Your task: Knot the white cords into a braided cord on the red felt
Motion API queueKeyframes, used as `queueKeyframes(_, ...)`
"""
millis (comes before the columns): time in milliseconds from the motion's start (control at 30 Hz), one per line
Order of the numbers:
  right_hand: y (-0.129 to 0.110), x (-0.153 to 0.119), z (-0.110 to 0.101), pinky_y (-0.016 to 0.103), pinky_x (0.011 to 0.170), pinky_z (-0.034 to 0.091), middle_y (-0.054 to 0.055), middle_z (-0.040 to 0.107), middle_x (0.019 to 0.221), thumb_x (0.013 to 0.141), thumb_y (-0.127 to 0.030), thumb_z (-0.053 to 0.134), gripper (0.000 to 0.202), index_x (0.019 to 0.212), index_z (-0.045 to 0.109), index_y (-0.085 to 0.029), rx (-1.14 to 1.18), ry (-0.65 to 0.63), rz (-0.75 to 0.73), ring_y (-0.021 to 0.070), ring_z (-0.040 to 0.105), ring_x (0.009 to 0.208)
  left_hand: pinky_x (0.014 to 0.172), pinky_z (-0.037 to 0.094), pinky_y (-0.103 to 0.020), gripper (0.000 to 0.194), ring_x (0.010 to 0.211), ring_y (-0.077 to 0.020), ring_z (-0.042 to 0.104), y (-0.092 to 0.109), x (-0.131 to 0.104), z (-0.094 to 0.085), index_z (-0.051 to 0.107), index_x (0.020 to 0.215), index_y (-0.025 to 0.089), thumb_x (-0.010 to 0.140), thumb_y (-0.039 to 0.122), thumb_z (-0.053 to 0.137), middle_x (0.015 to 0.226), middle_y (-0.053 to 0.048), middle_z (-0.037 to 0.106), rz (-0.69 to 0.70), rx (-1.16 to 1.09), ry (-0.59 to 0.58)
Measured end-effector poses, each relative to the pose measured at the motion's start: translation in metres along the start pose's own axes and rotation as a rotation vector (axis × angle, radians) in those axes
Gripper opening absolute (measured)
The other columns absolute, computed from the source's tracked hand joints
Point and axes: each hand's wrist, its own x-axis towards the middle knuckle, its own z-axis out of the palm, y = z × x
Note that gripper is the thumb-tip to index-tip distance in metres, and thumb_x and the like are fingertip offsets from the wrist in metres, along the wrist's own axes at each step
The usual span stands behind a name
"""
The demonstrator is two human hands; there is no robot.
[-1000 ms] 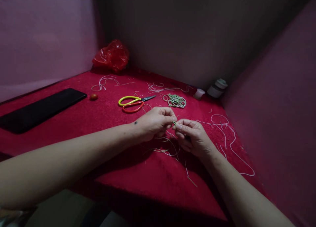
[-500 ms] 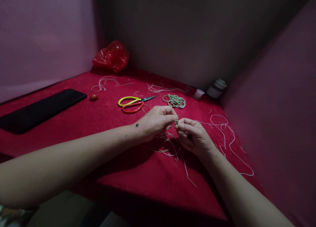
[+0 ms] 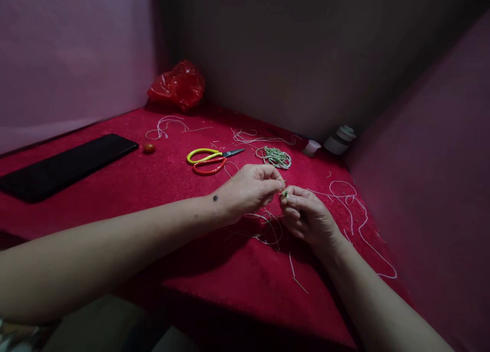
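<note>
Cord, green and knotted, sits at the fingertips of the right hand, above the red cloth and nearer to us than the braided bundle. We record the right thumb and forefinger pinching it, with the other fingers curled in beneath. Left hand: thumb and forefinger pressed together just beside the knot, a thin strand end poking out past them; we cannot trace whether it joins the green piece. Handling estimate: we judge the piece very light and soft, limp along any free length, firmer where it is knotted. Weight should be no concern; we expect small size and give to be the difficulty. Surface looks matt, so we rate slip as low on the knot, higher on a single fine strand. Breakage seems unlikely, though a hard tug could distort or over-tighten the knot. Preferred hold, in our view: the pad of the thumb against the side of the forefinger, on the knot body, with strands taken close to where they leave it. The white threads look thin and springy enough to curl and snag. Scissors lie apart, beyond the left hand.
</note>
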Motion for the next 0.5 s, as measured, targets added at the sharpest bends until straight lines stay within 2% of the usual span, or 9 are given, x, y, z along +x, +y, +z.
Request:
queueKeyframes(100,0.0,0.0,0.001,0.012,0.025,0.024,-0.009,0.039,0.047,0.076,-0.025,0.058,0.009,0.075,0.057,-0.017,-0.017,0.011,0.0,0.0007,0.019,0.029,0.035,0.022,-0.015,0.009,0.034,-0.0018,0.032,-0.001,-0.001,-0.002,0.048,0.07,0.016,0.079,0.017,0.05,0.045,0.008,0.042,0.006,0.019,-0.021)
queueKeyframes(267,0.002,0.0,0.005,0.013,0.023,0.021,-0.008,0.041,0.046,0.076,-0.025,0.06,0.01,0.071,0.056,-0.017,-0.06,0.028,0.012,0.0007,0.019,0.028,0.041,0.037,-0.018,0.006,0.042,-0.0067,0.049,0.002,-0.001,-0.008,0.048,0.071,0.016,0.076,0.013,0.049,0.05,0.004,0.05,-0.079,0.058,-0.085)
queueKeyframes(500,0.005,0.0,0.009,0.013,0.025,0.023,-0.009,0.04,0.042,0.075,-0.026,0.062,0.012,0.07,0.054,-0.017,-0.136,0.053,-0.004,0.0016,0.022,0.029,0.036,0.03,-0.016,0.008,0.034,-0.0047,0.038,-0.001,0.003,-0.013,0.047,0.067,0.017,0.073,0.016,0.051,0.044,0.005,0.045,-0.086,0.17,-0.11)
